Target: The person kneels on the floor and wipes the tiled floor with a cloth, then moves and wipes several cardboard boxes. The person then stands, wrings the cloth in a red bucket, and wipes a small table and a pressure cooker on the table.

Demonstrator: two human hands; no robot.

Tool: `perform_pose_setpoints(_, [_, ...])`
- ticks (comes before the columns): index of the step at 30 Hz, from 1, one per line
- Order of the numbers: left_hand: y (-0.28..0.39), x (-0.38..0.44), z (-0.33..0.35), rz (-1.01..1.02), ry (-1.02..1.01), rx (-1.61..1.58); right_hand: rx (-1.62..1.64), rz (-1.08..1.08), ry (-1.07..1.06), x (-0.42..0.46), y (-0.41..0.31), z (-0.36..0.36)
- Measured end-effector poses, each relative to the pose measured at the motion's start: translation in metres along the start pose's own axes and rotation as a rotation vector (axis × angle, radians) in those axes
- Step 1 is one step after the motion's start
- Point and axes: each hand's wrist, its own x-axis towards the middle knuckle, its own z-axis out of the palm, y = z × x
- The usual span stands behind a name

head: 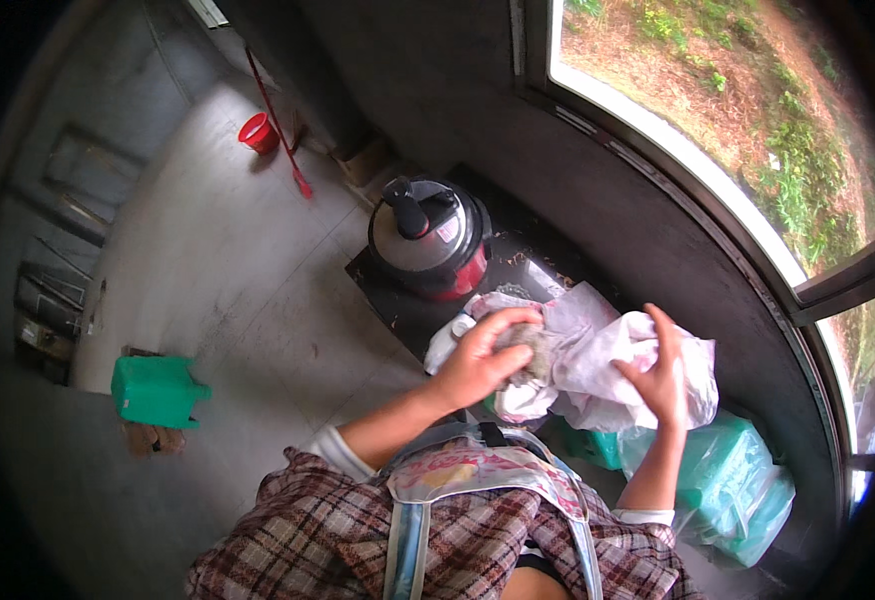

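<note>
My left hand (482, 356) curls its thumb and fingers around a fuzzy grey-brown wad (536, 352), whose material I cannot make out. Thin whitish sheeting (591, 360) with pink marks, either cloth or soft plastic, is bunched beneath it and stretches right. My right hand (661, 375) has the right part of this sheeting between its thumb and spread fingers. Under the left side of the bundle, a white plastic bottle or bag (445, 345) shows partly. Beyond the hands, a red electric pressure cooker (464, 274) with a black-and-silver lid stands on a dark table (400, 307).
Green stools (722, 457) wrapped in clear plastic stand at right, below the window (677, 142). A green plastic stool (154, 390) is on the floor at left. Farther off are a red bucket (259, 135) and a red-handled broom or mop (276, 124).
</note>
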Motion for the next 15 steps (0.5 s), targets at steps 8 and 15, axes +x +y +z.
perform_pose_setpoints(8, [0.015, 0.063, -0.069, 0.057, -0.408, 0.605, 1.139, 0.519, 0.221, -0.016, -0.048, 0.175])
perform_pose_setpoints(15, [-0.115, 0.125, -0.22, 0.056, 0.671, 1.019, 1.179, 0.625, 0.61, -0.03, -0.073, 0.128])
